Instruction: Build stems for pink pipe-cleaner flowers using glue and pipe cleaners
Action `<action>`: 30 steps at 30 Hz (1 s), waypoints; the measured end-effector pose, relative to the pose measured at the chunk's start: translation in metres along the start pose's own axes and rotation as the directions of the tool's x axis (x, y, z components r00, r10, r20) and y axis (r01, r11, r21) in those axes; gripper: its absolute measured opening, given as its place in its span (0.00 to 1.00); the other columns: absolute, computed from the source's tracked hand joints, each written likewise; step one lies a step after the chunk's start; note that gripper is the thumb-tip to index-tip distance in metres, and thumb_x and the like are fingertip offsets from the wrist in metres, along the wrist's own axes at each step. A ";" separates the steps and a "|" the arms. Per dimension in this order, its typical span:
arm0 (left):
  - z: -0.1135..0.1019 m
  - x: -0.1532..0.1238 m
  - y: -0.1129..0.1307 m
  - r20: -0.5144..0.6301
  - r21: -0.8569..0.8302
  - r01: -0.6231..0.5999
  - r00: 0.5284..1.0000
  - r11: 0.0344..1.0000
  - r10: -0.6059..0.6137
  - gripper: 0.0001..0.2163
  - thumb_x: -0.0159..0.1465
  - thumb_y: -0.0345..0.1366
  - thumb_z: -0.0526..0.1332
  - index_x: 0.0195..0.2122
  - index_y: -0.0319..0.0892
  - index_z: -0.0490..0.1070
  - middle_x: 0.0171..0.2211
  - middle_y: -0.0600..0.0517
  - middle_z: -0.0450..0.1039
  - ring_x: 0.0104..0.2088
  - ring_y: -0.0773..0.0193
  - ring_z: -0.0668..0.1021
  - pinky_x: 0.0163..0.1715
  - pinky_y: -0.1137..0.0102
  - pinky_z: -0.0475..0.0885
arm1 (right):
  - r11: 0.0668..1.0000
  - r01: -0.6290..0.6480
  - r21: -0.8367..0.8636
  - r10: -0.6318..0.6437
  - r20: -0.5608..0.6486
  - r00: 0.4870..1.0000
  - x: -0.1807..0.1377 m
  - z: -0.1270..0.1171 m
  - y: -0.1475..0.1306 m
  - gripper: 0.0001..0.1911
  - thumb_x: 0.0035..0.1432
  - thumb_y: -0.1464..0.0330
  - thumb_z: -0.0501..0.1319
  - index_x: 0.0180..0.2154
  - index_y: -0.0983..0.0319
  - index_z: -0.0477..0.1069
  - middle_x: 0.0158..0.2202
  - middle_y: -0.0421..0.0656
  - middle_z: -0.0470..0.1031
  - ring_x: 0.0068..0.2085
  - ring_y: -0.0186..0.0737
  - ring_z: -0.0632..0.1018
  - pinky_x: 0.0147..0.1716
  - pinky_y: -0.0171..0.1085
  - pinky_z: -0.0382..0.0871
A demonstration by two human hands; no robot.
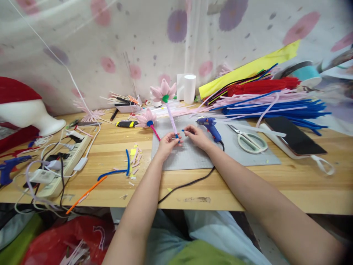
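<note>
My left hand (167, 145) is closed around the lower end of a pipe-cleaner flower (170, 115), which stands upright with pink petals, a green base and a lilac stem. Blue fuzzy wrapping (177, 137) shows at the stem's bottom, by my fingertips. Just to the right, my right hand (198, 137) pinches the tip of a short blue pipe cleaner (182, 130); most of it is hidden. Both hands are over a grey mat (190, 162). A second pink flower (147, 118) with a blue base and a magenta stem lies left of my left hand.
A blue glue gun (210, 129) lies beyond my right hand, its black cord (190, 183) crossing the mat. Scissors (252, 142) and a phone (296, 136) are to the right. Bundled pipe cleaners (273, 106) fill the back right. A power strip (64, 167) stands left.
</note>
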State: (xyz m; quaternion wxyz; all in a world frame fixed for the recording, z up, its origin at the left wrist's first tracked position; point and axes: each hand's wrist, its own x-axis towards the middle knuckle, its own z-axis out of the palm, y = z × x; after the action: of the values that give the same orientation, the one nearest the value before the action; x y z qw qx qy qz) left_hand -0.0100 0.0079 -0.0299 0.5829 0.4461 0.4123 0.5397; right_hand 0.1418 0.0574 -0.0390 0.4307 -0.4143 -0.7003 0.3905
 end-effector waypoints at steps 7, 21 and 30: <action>0.004 0.000 -0.001 -0.047 0.048 -0.019 0.999 0.999 0.021 0.17 0.45 0.38 0.67 0.35 0.39 0.68 0.31 0.51 0.71 0.26 0.67 0.76 0.22 0.72 0.72 | 0.996 0.065 0.066 -0.072 0.108 0.992 -0.005 0.004 -0.018 0.11 0.49 0.61 0.55 0.27 0.62 0.66 0.27 0.39 0.69 0.31 0.34 0.69 0.36 0.35 0.63; 0.002 0.007 -0.015 -0.174 0.118 -0.034 0.983 0.992 0.054 0.14 0.47 0.32 0.66 0.35 0.38 0.70 0.28 0.51 0.72 0.27 0.65 0.77 0.25 0.70 0.74 | 0.984 0.016 -0.179 -0.018 -0.008 1.000 -0.005 0.006 -0.007 0.06 0.54 0.67 0.50 0.33 0.61 0.64 0.28 0.39 0.70 0.31 0.34 0.70 0.34 0.34 0.63; -0.001 0.004 -0.019 -0.185 0.418 -0.077 0.968 0.905 0.168 0.13 0.49 0.35 0.65 0.37 0.39 0.72 0.34 0.46 0.70 0.30 0.64 0.76 0.29 0.70 0.72 | 0.990 -0.075 0.117 0.071 0.045 0.996 -0.004 0.005 -0.013 0.05 0.50 0.67 0.53 0.32 0.60 0.62 0.31 0.40 0.73 0.29 0.33 0.72 0.31 0.34 0.66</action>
State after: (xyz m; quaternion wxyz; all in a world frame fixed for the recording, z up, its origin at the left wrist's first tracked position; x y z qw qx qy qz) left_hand -0.0058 0.0120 -0.0491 0.3932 0.5213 0.5476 0.5232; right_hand 0.1350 0.0483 -0.0305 0.4257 -0.4053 -0.6688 0.4553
